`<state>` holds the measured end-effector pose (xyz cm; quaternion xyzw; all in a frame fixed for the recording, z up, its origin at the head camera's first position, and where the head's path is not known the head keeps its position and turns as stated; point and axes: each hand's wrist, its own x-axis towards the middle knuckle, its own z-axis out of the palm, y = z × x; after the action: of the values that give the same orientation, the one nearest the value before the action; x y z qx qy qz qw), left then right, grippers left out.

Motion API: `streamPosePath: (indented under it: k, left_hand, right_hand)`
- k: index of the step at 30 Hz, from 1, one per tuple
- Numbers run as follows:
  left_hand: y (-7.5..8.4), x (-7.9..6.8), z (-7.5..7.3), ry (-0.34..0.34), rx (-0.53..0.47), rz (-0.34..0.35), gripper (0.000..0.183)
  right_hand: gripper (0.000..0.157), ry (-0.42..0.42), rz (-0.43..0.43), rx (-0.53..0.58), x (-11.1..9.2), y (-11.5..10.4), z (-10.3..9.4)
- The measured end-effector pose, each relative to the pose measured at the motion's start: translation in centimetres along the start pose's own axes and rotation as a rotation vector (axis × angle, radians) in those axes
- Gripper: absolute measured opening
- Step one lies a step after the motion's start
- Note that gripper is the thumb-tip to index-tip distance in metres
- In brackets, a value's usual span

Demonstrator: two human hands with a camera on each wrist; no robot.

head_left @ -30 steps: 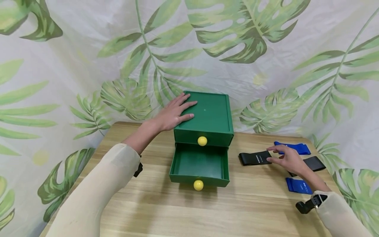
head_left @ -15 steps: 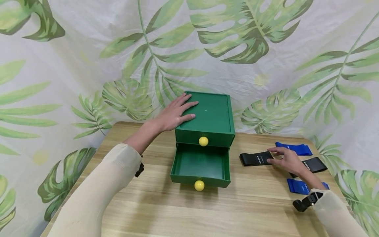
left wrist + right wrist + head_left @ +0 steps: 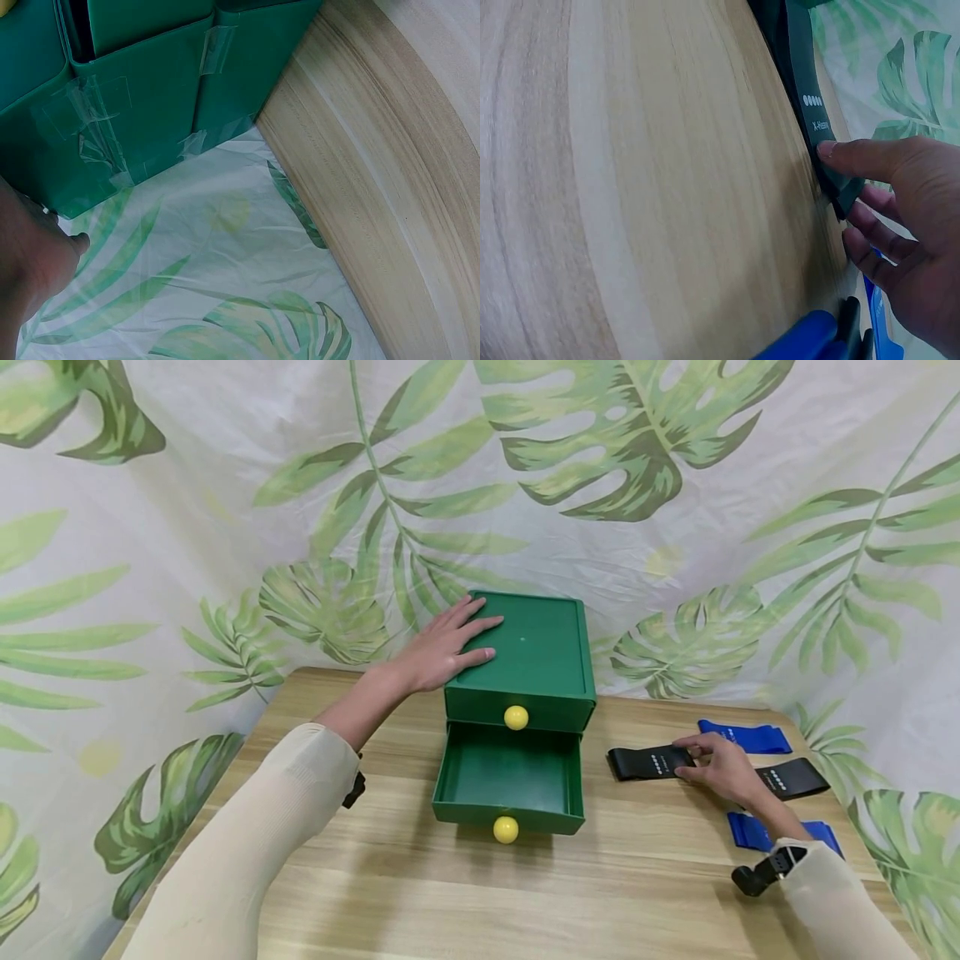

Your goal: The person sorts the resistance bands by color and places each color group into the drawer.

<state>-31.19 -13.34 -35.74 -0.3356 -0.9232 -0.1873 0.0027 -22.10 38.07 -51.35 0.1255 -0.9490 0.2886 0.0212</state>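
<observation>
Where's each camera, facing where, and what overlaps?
Head: on the head, facing forward and down at the green drawer unit and black band; left hand, right hand and sleeves show.
Left wrist: worn there, facing the green drawer unit's side, table and leaf-print cloth; part of the left hand shows.
Right wrist: worn there, facing across the table at the black band; right hand shows.
Head and right wrist share the right hand pinching the black band.

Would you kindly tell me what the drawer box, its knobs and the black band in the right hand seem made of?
Drawer box: probably plastic, satin green, with smooth thin walls. Knobs: glossy yellow, perhaps plastic or painted wood, with bright highlights. Black band: likely rubber, dull, folded into a flat loop.
</observation>
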Motion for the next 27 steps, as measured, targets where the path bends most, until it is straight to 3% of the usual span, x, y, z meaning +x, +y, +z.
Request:
streamPosePath:
  k: [8, 19, 27]
  left_hand:
    - [0.03, -0.02, -0.04, 0.001, -0.007, 0.002, 0.065]
    - [-0.01, 0.13, -0.13, 0.005, -0.008, 0.005, 0.065]
    - [-0.08, 0.08, 0.05, 0.003, -0.007, 0.003, 0.065]
  right_hand:
    - [0.041, 0.023, -0.017, 0.030, 0.04, -0.02, 0.42]
    - [0.042, -0.009, 0.068, 0.115, 0.20, -0.46, 0.22]
    - [0.037, -0.032, 0.078, 0.100, 0.09, -0.71, 0.42]
